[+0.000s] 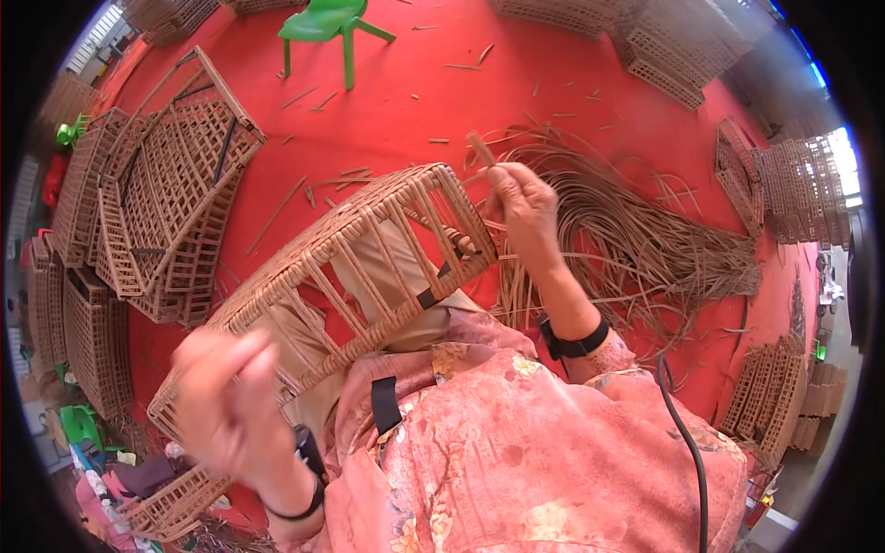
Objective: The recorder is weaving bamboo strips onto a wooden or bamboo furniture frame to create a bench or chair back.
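Observation:
A brown woven basket frame (pixel 277 276) lies tilted across my lap, with open slats along its near side. Its upper right corner comes close to my right hand (pixel 524 198), whose fingers are closed round a flat brown weaving strip (pixel 479 147). One end of that strip sticks up past the fingertips. My left hand (pixel 226 396) is over the basket's lower left end and smeared by motion. Whether it touches the basket or holds anything, I cannot tell. Inside the basket's right end, a small peg-like brown piece (pixel 466 244) shows between the slats.
A large bundle of loose weaving strips (pixel 645 212) spreads over the red floor at right. Stacked woven baskets (pixel 175 175) stand at left, with more stacks (pixel 687 51) far right. A green chair (pixel 323 20) is at the far side. A black cable (pixel 687 433) runs down my right side.

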A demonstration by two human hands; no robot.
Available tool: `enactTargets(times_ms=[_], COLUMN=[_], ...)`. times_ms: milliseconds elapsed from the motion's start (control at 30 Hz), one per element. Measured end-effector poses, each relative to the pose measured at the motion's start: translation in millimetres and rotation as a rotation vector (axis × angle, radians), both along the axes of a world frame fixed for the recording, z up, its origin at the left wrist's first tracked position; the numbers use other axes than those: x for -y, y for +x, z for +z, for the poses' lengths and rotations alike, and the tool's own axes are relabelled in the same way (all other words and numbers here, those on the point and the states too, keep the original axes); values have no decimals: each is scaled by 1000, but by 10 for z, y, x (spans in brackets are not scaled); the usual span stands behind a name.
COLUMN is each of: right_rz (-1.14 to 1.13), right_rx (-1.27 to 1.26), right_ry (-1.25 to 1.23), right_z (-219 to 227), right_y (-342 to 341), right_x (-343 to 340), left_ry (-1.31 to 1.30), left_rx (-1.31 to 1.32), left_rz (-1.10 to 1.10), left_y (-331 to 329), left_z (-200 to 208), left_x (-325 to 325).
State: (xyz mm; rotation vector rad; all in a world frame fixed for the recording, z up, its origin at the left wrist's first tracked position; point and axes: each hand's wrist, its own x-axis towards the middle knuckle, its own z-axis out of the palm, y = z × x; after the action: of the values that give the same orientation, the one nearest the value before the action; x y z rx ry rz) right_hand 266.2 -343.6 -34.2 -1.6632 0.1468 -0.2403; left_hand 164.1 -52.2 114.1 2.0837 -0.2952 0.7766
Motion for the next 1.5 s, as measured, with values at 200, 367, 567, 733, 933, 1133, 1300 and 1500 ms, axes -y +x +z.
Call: enactTargets(times_ms=[200,367,567,733,933,1133,1300,1500], right_rz=[283,469,578,729,851,812,776,843], right_rx=[31,105,141,148,117,108,95,-106], right_ry=[-324,-794,-937,-985,-856,-860,-906,-613], right_z=[672,790,723,657,650,731,760,837], right_y=[-100,-112,-24,109,206,213,347,464], right_x=[269,234,173,176,190,172,307,632], left_ry=[19,21,598,634,516,286,495,425], left_rx=[-350,-373,-333,-478,-542,-480,-320,-245], left_rz=[-137,-196,-44,-42,-63,-104,-114,-20], left_y=[412,569,619,655,691,677,584,466], left_z=[-516,-794,-929,-889,-915,-949,-880,-1029], left_x=[471,800,945,1024,983,977,961,702])
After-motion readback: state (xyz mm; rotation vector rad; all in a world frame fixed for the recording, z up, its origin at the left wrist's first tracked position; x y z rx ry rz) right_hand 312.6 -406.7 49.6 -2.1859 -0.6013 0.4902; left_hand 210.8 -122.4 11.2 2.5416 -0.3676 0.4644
